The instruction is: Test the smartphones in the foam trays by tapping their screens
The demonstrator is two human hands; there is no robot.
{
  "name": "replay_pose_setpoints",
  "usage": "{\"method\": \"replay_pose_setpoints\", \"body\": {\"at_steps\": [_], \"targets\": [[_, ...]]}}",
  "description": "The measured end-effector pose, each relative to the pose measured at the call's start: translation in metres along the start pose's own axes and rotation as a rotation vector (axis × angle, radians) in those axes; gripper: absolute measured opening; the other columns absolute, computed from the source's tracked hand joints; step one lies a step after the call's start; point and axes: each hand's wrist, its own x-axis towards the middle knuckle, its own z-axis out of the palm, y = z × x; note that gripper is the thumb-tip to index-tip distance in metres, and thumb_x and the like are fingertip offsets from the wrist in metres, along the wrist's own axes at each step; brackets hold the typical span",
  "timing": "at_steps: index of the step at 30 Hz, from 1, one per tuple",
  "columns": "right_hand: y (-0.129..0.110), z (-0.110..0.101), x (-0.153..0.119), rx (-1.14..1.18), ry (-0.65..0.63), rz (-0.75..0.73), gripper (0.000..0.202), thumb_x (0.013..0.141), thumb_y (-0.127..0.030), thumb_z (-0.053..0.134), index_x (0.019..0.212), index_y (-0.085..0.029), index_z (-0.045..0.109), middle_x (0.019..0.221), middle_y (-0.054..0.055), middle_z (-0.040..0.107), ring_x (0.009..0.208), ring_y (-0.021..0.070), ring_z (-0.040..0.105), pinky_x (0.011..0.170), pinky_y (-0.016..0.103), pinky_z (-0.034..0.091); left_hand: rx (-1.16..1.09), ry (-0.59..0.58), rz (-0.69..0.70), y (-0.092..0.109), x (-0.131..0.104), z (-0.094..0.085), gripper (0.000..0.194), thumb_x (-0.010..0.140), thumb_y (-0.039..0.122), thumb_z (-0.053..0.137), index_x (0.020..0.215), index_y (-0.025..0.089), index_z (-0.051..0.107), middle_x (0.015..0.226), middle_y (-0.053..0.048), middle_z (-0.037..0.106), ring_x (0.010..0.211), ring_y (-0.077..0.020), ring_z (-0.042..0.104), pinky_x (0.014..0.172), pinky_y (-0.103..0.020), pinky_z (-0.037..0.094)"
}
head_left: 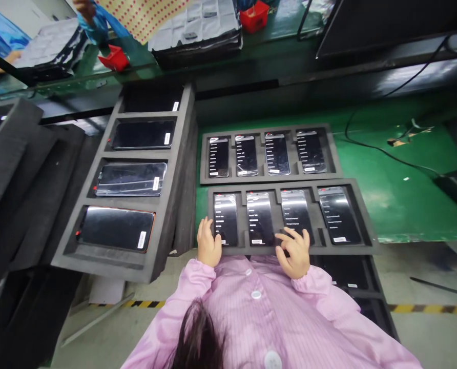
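Phones (260, 218) lie lit in the near foam tray (247, 250) along the front edge of the worktop (424, 210), left hand (209, 246) at the tray's left corner, right hand (295, 254) by the third screen, fingers loose, nothing visibly grasped, contact unclear; apparently screen-tapping, next touch calling for one light fingertip.

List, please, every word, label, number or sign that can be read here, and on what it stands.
No text can be read.
Screen lines on the phones in the near tray and far tray: too small.
White stickers on these and the left tray's phones: too small and blurred.
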Motion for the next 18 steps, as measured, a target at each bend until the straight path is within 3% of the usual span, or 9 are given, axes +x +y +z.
{"method": "replay_pose_setpoints", "body": {"at_steps": [4,7,14,18], "targets": [[0.015,-0.007,-0.002,-0.204,-0.039,0.206,0.013,0.078,-0.024,0.047,0.066,-0.020,0.043,0.106,0.007,0.066,0.117,0.0285,0.044,0.100,0.059,0.013,0.009,0.034,-0.010,-0.001,0.003,0.005,0.046,0.077,0.021,0.042,0.123,0.013,0.039,0.133,-0.017,0.039,0.129,-0.0268,0.031,0.105,-0.050,0.027],[0.019,-0.010,-0.001,-0.227,-0.113,0.255,0.010,0.078,-0.025,0.046,0.070,-0.020,0.043,0.112,0.008,0.063,0.121,0.0293,0.040,0.099,0.061,0.009,0.028,0.045,0.000,-0.004,0.006,0.006,0.046,0.077,0.023,0.042,0.122,0.012,0.040,0.132,-0.017,0.041,0.127,-0.0277,0.032,0.105,-0.050,0.027],[0.054,-0.029,-0.012,-0.313,0.135,0.365,0.014,0.080,-0.026,0.044,0.068,-0.020,0.037,0.108,0.009,0.064,0.120,0.0285,0.042,0.098,0.063,0.013,0.043,0.057,-0.024,-0.005,0.012,0.006,0.047,0.077,0.025,0.041,0.123,0.012,0.040,0.128,-0.017,0.045,0.123,-0.0264,0.039,0.104,-0.047,0.029],[0.078,-0.045,-0.011,-0.355,0.140,0.456,0.013,0.079,-0.026,0.043,0.068,-0.020,0.039,0.112,0.011,0.062,0.121,0.0307,0.039,0.095,0.066,0.013,0.046,0.076,-0.074,-0.005,0.013,0.005,0.048,0.078,0.027,0.040,0.123,0.011,0.041,0.125,-0.017,0.048,0.119,-0.0268,0.042,0.103,-0.046,0.032]]}}
